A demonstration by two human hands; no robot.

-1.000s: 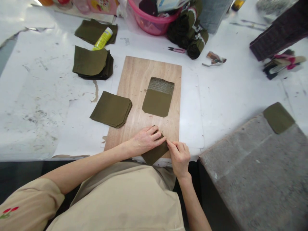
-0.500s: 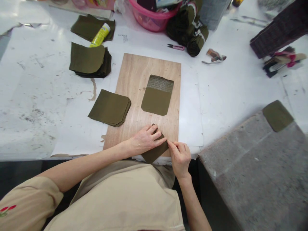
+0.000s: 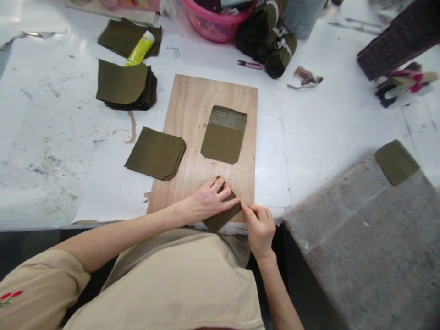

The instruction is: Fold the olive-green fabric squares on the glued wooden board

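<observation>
My left hand (image 3: 208, 199) lies flat, fingers stretched out, on a small olive-green fabric piece (image 3: 220, 219) at the near edge of a wooden board (image 3: 192, 119). My right hand (image 3: 259, 227) pinches the right edge of that same piece with thumb and forefinger. Farther up the board lies another olive piece (image 3: 222, 144) with a grey mesh strip along its top. A stack of olive fabric pieces (image 3: 154, 153) rests half on the board's left side.
More olive stacks (image 3: 123, 85) and a yellow glue tube (image 3: 139, 48) lie at the back left. A pink basin (image 3: 216, 20), dark rolled fabric (image 3: 271, 39) and small snips (image 3: 250, 64) sit behind. A grey padded surface (image 3: 360, 243) with one olive piece (image 3: 395, 161) stands at the right.
Both hands stay on the small olive piece; the right hand has shifted slightly to the right along its edge. The view has tilted a little.
</observation>
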